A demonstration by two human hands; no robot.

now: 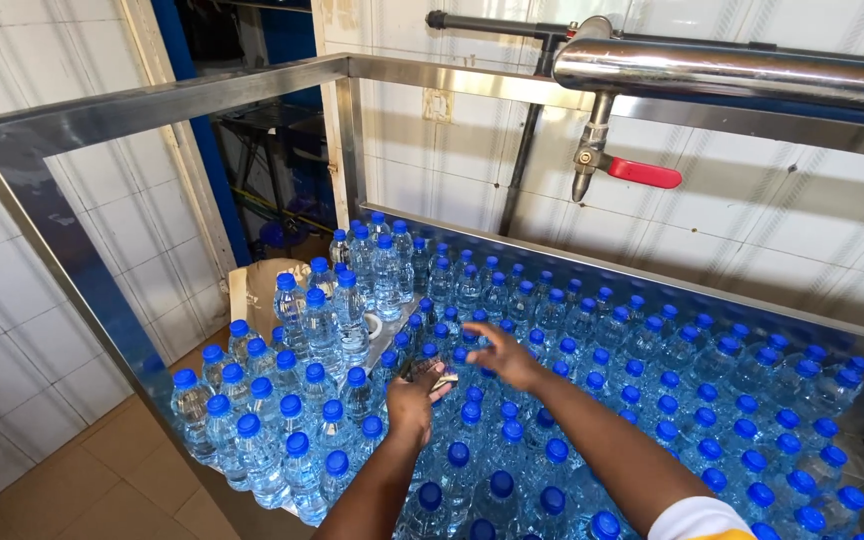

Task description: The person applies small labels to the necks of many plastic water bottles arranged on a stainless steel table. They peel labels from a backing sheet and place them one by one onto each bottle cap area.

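Observation:
Many clear plastic water bottles with blue caps (652,400) stand packed together on a steel table. My left hand (414,403) hovers over the bottles near the middle and is closed around a small dark object (439,379); I cannot tell what it is. My right hand (505,357) reaches across just right of it, fingers spread, fingertips touching the blue caps (472,345). A white sleeve edge (697,520) shows on my right arm. A taller stacked group of bottles (327,310) stands left of my hands.
A steel frame (152,105) runs around the table. A steel pipe (732,70) with a red-handled valve (642,173) hangs over the far right. White tiled walls surround it. A doorway (262,130) and a brown board (262,285) lie at the far left.

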